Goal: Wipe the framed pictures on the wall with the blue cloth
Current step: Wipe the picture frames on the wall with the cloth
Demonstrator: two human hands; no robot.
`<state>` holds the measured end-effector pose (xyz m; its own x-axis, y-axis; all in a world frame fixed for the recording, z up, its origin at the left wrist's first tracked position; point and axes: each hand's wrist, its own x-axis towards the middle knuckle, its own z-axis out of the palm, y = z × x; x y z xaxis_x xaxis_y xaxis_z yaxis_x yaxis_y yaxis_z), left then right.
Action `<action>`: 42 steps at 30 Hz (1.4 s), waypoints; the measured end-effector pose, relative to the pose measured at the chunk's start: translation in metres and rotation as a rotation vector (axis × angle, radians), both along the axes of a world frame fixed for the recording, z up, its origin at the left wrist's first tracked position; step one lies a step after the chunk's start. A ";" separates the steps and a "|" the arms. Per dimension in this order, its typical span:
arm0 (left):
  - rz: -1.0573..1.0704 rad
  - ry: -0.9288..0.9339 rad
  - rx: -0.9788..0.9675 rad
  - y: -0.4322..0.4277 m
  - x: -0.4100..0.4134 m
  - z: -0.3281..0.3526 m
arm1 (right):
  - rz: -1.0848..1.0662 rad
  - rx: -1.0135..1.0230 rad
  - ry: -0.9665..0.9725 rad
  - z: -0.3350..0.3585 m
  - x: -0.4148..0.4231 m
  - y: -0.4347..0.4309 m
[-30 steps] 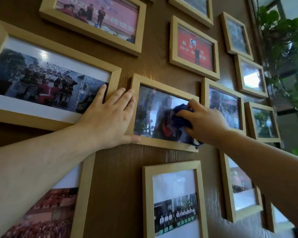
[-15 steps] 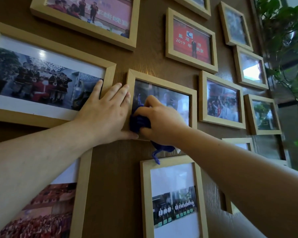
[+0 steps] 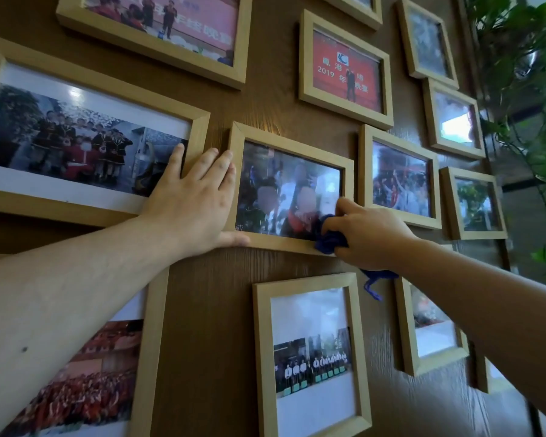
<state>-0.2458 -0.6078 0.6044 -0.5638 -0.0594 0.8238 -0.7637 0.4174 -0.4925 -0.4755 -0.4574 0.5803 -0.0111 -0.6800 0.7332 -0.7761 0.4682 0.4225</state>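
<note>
In the head view, the right hand (image 3: 371, 236) has its fingers closed around the bunched cloth (image 3: 330, 238), pressed on the lower right corner of the middle frame (image 3: 289, 187) on the wall (image 3: 208, 342). The left hand (image 3: 191, 200) lies open, flat against that frame's left edge. Hard rubbing there could tilt the frame or knock it loose; the cloth's dangling tail could snag the frame below.

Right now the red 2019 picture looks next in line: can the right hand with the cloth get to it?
Probably yes. The right hand holds the blue cloth low on the middle frame; only bare wall separates it from the red 2019 picture.
</note>
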 end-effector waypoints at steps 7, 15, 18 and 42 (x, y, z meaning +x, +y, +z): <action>-0.081 -0.072 -0.034 0.015 -0.005 -0.028 | 0.092 -0.236 -0.114 -0.035 -0.003 0.009; -0.131 -0.419 -0.072 0.006 -0.017 -0.102 | 0.206 -0.414 -0.373 -0.153 -0.001 -0.003; -0.119 -0.450 -0.023 0.001 -0.021 -0.109 | 0.121 -0.467 -0.465 -0.165 -0.009 -0.016; -0.238 -0.361 0.100 -0.006 -0.026 -0.115 | 0.133 -0.433 -0.391 -0.199 0.012 -0.035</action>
<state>-0.2722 -0.6137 0.4898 -0.8222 0.0373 0.5680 -0.4266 0.6203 -0.6582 -0.4637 -0.4923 0.3816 -0.2713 -0.3342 0.9026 -0.8993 0.4221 -0.1140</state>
